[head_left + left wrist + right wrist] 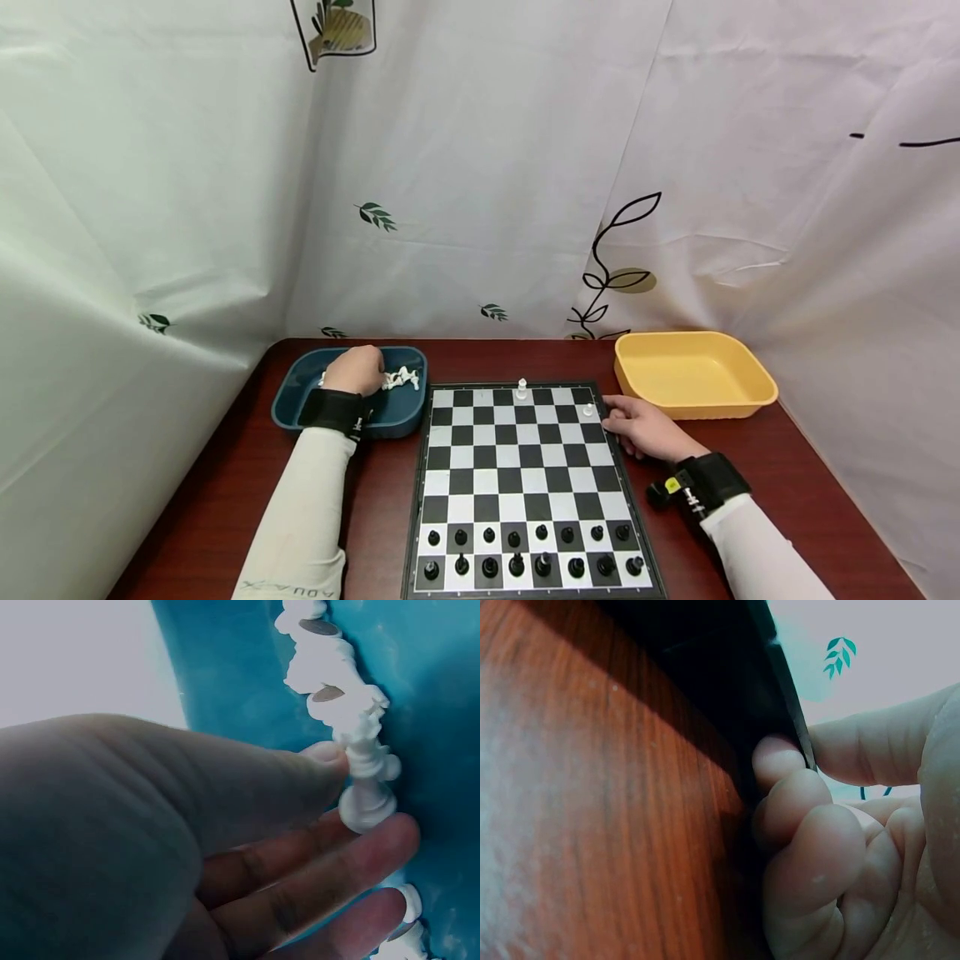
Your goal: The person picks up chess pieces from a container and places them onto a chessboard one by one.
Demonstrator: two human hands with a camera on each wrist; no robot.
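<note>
My left hand (356, 371) reaches into the blue tray (408, 423) at the back left. Its thumb and fingers pinch a white chess piece (366, 802), seen in the left wrist view among other white pieces (322, 664). At the far right corner of the chessboard (495, 457), my right hand (647, 429) grips the board's edge, thumb over it and fingertips below. A white chess piece (521, 389) stands on the board's far row, and a smaller white pawn (588, 410) is near the right hand. Black chess pieces (517, 565) fill the two near rows.
A yellow tray (697, 408) stands at the back right, just beyond the right hand. All of this is on a dark red wooden table (382, 500). A pale patterned curtain (465, 167) hangs behind and along both sides.
</note>
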